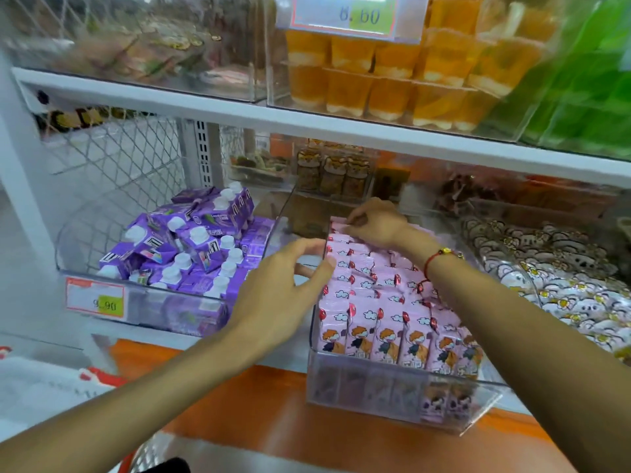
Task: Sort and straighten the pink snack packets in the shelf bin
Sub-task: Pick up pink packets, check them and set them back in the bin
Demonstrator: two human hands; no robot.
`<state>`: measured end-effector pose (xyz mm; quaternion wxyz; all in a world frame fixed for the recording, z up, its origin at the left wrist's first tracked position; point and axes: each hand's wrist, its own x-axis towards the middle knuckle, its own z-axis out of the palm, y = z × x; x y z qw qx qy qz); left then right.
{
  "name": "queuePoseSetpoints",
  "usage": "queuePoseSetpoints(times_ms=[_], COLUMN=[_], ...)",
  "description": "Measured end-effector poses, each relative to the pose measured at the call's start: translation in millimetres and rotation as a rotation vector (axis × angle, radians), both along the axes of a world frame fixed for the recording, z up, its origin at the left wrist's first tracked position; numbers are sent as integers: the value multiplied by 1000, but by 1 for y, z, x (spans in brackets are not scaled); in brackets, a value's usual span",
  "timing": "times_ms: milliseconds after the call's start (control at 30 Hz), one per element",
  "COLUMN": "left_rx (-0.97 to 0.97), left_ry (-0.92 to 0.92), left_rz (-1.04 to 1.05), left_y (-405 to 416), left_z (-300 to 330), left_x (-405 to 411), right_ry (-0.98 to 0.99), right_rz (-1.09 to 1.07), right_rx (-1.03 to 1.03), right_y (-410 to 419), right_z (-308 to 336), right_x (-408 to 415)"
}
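Several pink snack packets [379,302] with a cartoon child and red balloons stand in rows inside a clear plastic bin [403,401] pulled partly out of the shelf. My right hand [374,220] reaches to the back of the bin, its fingers pinched on the top edge of a rear pink packet. My left hand [283,288] hovers at the bin's left wall, fingers spread and curled, touching the side of the packet rows and holding nothing. A red string bracelet [435,261] is on my right wrist.
A clear bin of purple drink cartons [191,250] with a price tag [95,298] stands to the left. White cartoon packets [553,285] fill the bin on the right. Orange jelly cups [392,73] sit on the shelf above. An orange ledge [273,414] runs below.
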<state>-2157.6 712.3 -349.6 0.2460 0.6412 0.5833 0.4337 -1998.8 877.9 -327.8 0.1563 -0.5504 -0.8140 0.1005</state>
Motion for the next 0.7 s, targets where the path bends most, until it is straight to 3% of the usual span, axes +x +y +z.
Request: queuePoseSetpoints(times_ms=[67,167,367,500,600,700], left_rx=[-3,-25,-35,135,114,47], left_ry=[-1,-23,-105,-127,-124,-91], left_rz=[6,-9,42,7,-195,-311], left_y=[-7,-12,-9,-9,-23,-41], left_z=[-3,-7,8,34,39,29], left_x=[-3,-5,-4,5,11,13], right_ry=[113,435,1427,1572,1536,1493], right_rz=[-36,-137,-431,-411,-289,-198], right_rx=[26,156,202,-25,-218,-269], right_y=[-4,-11,-60,-117,-157,-181], right_z=[0,4,30,43,43,32], right_x=[-1,-8,-7,13,21,26])
